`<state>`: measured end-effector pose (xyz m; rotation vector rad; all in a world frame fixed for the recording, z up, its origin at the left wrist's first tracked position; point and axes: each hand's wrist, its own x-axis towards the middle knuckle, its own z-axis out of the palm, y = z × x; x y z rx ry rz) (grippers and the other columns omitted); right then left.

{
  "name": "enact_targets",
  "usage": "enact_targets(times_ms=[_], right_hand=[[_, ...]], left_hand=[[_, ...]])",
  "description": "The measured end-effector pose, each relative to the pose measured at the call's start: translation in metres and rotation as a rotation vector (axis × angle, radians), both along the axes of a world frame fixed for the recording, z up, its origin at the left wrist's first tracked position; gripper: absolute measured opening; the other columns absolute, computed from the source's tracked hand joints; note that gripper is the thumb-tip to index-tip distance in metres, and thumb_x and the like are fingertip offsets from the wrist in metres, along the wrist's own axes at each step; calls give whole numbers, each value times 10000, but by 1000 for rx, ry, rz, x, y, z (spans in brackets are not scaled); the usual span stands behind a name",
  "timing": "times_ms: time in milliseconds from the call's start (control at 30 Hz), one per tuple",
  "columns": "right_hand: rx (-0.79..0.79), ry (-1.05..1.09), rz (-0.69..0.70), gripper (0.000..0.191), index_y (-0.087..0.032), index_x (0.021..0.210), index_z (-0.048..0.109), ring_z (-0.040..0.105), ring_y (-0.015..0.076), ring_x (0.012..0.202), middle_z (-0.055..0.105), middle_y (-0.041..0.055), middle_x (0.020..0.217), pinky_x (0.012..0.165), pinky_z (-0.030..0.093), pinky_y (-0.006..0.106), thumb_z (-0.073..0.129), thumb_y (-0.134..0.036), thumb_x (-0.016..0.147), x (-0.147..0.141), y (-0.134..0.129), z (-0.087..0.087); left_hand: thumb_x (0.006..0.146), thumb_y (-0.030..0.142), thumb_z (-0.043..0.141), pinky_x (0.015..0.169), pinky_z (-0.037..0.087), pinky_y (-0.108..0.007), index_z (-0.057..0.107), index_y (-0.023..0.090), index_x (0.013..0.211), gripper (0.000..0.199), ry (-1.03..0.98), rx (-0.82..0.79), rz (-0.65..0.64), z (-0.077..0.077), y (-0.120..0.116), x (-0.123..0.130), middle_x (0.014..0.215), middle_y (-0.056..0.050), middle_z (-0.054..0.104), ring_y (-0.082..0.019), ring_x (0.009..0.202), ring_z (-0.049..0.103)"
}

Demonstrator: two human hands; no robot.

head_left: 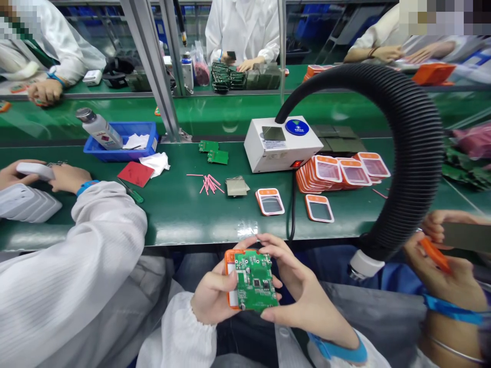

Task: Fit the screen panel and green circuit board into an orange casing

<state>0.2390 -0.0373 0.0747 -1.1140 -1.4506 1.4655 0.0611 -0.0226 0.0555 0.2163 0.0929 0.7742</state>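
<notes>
Low in the head view, my left hand [217,291] grips an orange casing [229,256] by its left side, thumb on the edge. A green circuit board [255,281] lies over the casing, component side up, and covers most of it. My right hand [295,286] is curled round the board's right side, its thumb at the lower right corner and its fingers at the top and right edges. On the bench ahead lie two single orange-and-white frames [270,202], a small stack of grey-green sheets [236,186] and some pink strips [209,184].
A white box [282,145] with a black flexible hose [418,128] stands beside stacked orange frames [326,171]. The hose nozzle [364,265] hangs right of my hands. Farther left are a blue bin [120,153] and a red pad [136,174]. Co-workers' hands are at both sides and opposite.
</notes>
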Motion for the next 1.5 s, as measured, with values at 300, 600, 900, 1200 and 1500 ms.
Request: enact_targets(times_ms=[300,600,900,1200,1500], right_hand=[[63,-12,4,795,-442,1320,467,287,277,1427,266,9,1507,1186,255,465,853,-311,638,1,-2,2],[329,-414,33,788,-488,1397,265,430,196,1326,503,-47,1337,1241,16,423,747,-387,781,9,-5,25],[374,-453,44,787,-447,1388,282,507,228,1262,532,-5,1289,1230,49,483,760,-407,764,0,-2,19],[460,-554,86,797,-313,1376,322,492,249,1282,533,49,1280,1221,104,512,785,-345,728,2,0,17],[597,-585,83,747,-219,1367,354,490,141,1250,550,36,1253,1220,51,263,753,-406,764,2,4,20]], left_hand=[[750,278,758,962,455,-460,267,289,1513,907,56,-24,20,-3,-2,2,1257,-148,582,-308,1080,625],[754,269,752,995,417,-507,418,245,1418,743,70,-42,-6,0,-2,4,1215,-148,596,-317,1072,628],[817,373,658,1061,324,-545,629,208,1187,406,-57,-164,-10,7,2,7,1134,-119,637,-315,1085,619],[798,344,654,1046,357,-511,674,195,1114,350,-45,-161,-19,8,2,8,1137,-105,630,-304,1067,622],[798,328,636,970,441,-442,661,226,1179,395,-66,-126,-14,7,2,7,1151,-109,646,-295,1084,624]])
